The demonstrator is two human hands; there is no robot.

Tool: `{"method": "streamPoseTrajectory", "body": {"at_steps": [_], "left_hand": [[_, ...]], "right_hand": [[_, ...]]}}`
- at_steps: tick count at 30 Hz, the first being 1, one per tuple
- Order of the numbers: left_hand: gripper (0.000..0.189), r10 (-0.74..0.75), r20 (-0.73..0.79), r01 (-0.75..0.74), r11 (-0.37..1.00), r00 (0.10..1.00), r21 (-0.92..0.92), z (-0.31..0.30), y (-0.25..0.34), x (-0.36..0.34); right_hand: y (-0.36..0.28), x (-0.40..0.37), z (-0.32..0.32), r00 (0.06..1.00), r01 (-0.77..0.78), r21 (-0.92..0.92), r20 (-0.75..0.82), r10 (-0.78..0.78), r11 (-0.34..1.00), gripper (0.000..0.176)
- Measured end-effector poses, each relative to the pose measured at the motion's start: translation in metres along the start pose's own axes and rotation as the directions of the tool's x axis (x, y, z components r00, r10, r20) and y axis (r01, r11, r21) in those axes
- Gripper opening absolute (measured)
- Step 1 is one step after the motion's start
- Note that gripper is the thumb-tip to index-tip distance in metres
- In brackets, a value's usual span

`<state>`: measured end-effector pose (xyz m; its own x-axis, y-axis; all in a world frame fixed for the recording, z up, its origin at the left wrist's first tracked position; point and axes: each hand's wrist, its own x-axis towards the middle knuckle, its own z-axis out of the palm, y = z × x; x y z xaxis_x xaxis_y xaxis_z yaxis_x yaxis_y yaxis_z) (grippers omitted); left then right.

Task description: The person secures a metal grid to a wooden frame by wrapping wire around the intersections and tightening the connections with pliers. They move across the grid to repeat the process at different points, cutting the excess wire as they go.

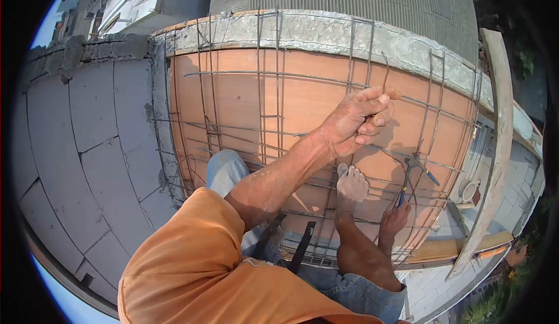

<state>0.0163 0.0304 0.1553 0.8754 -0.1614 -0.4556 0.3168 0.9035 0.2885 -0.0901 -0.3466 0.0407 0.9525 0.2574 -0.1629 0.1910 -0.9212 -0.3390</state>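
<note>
Orange plywood formwork (233,102) under a steel mesh (259,79), high above grey roofs.

We see our left hand (355,123) closed tight around thin steel of the mesh near the middle of the board, the fingers curled. Pliers (414,169) with blue handles lie on the mesh just below and to the right of that hand, untouched. Our bare feet (351,187) stand on the bars near them. Our right hand is not visible.

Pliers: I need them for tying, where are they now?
Head view, right of centre: the blue-handled pliers rest on the rebar mesh, just right of the bare foot, below the hand.
</note>
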Motion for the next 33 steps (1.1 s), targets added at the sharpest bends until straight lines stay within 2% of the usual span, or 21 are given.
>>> {"method": "streamPoseTrajectory", "body": {"at_steps": [1,2,3,4,6,7,8,9,10,12,14,15,17,21,23,26,27,29,30,32,33], "left_hand": [[0.027,-0.008,0.061,0.008,1.000,0.998,0.006,0.006,-0.003,0.006],[0.026,-0.038,0.052,0.037,0.999,0.998,0.014,0.015,-0.008,0.012],[0.025,-0.060,0.042,0.059,0.998,0.997,0.030,0.023,-0.011,0.022],[0.026,-0.069,0.097,0.067,0.997,0.993,0.029,0.028,-0.018,0.032],[0.026,-0.121,0.196,0.116,0.993,0.973,0.036,0.039,-0.037,0.058],[0.026,-0.119,0.171,0.108,0.992,0.978,0.070,0.044,-0.044,0.070],[0.027,-0.104,0.134,0.090,0.991,0.986,0.101,0.048,-0.053,0.079],[0.027,-0.125,0.157,0.109,0.988,0.980,0.110,0.053,-0.064,0.089],[0.027,-0.139,0.154,0.116,0.982,0.978,0.152,0.058,-0.076,0.099],[0.026,-0.152,0.140,0.115,0.962,0.978,0.247,0.066,-0.104,0.117],[0.026,-0.213,0.114,0.167,0.933,0.971,0.319,0.073,-0.138,0.129],[0.026,-0.262,0.080,0.214,0.900,0.962,0.381,0.077,-0.153,0.134],[0.022,-0.279,0.098,0.217,0.887,0.955,0.409,0.081,-0.181,0.140],[0.014,-0.293,0.093,0.239,0.895,0.952,0.376,0.070,-0.231,0.152],[0.024,-0.246,0.137,0.171,0.895,0.959,0.412,0.059,-0.244,0.161],[0.020,-0.176,0.253,0.039,0.882,0.951,0.469,0.053,-0.248,0.171],[0.020,-0.081,0.239,-0.086,0.784,0.968,0.615,0.060,-0.237,0.169],[0.033,0.109,0.222,-0.245,0.556,0.969,0.794,0.056,-0.207,0.161],[0.040,0.184,0.210,-0.273,0.457,0.960,0.847,0.044,-0.185,0.157],[0.045,0.368,0.448,-0.445,-0.100,0.815,0.890,-0.001,-0.132,0.157],[0.044,0.426,0.350,-0.331,-0.121,0.834,0.936,-0.012,-0.105,0.143]], "right_hand": [[-0.008,-0.001,0.000,0.995,0.090,0.039,-0.046,-0.088,0.995,0.041],[0.013,-0.013,0.028,0.999,-0.035,-0.076,-0.035,0.032,0.997,0.042],[0.015,-0.018,0.031,0.982,-0.180,0.103,0.075,0.173,0.978,0.049],[0.008,-0.016,0.024,0.965,-0.263,0.066,0.015,0.263,0.962,0.049],[0.001,0.003,0.004,0.980,-0.041,-0.004,0.196,0.041,0.999,0.045],[0.016,0.010,-0.012,0.983,-0.085,-0.024,0.160,0.088,0.996,0.045],[0.033,0.013,-0.029,0.940,-0.218,0.281,0.319,0.124,0.935,0.042],[0.043,0.023,-0.047,0.881,-0.359,0.540,0.466,0.085,0.762,0.040],[0.030,0.050,-0.085,0.784,-0.589,0.473,0.530,0.323,0.655,0.041],[0.036,0.087,-0.131,0.819,-0.541,0.746,0.364,0.443,0.387,0.055],[0.025,0.127,-0.166,0.931,-0.323,0.781,0.159,0.329,0.535,0.049],[0.019,0.146,-0.180,0.931,-0.320,0.782,0.155,0.331,0.534,0.049],[0.007,0.179,-0.194,0.952,-0.302,0.560,0.211,0.219,0.771,0.041],[0.002,0.203,-0.151,0.952,-0.287,0.462,0.231,0.198,0.839,0.037],[0.002,0.203,-0.130,0.900,-0.421,0.698,0.241,0.364,0.580,0.032],[0.011,0.205,-0.116,0.865,-0.392,0.763,0.115,0.488,0.514,0.029],[0.009,0.210,-0.125,0.865,-0.389,0.764,0.112,0.489,0.515,0.029],[0.013,0.215,-0.145,0.743,-0.409,0.863,0.127,0.657,0.295,0.029],[0.029,0.211,-0.150,0.769,-0.425,0.834,0.128,0.626,0.352,0.030],[0.077,0.198,-0.156,0.779,-0.511,0.669,0.095,0.619,0.540,0.032],[0.101,0.189,-0.159,0.781,-0.556,0.506,0.045,0.623,0.659,0.032]]}}
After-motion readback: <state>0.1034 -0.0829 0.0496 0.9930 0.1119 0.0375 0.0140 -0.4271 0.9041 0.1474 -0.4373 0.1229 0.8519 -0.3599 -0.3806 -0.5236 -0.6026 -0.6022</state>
